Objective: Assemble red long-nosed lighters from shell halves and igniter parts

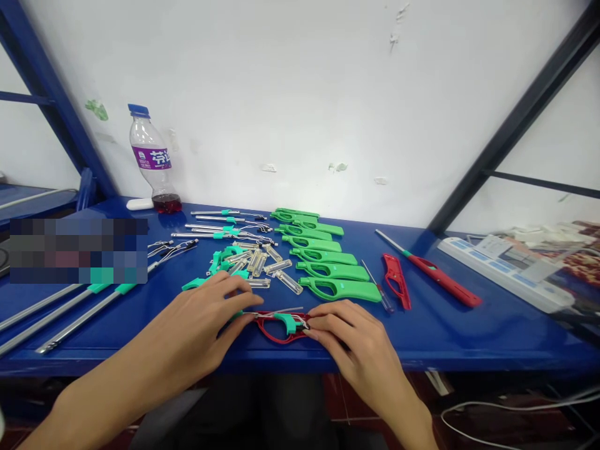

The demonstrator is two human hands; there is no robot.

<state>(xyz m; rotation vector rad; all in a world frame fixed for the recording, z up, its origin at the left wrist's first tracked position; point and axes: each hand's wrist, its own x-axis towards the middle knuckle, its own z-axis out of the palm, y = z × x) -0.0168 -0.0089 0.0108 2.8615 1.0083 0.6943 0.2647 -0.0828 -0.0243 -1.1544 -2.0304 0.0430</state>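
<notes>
A red lighter shell (281, 340) lies near the table's front edge between my hands, with a teal trigger piece (287, 322) and thin wires in it. My left hand (209, 319) pinches the left end, where a teal collar and metal rod partly show. At the shell's right part, the fingertips of my right hand (349, 331) are closed on a small black part (304, 325) with wires. Behind my left hand lie loose teal pieces (225, 257) and clear fuel tanks (257, 262). Green shells (347, 289) lie in a column behind the red one.
Metal rods (84, 317) with teal collars lie left, more (206, 229) farther back. To the right are a screwdriver (385, 300), a red shell half (396, 281), a red lighter (440, 279) and a power strip (506, 275). A bottle (157, 181) stands back left.
</notes>
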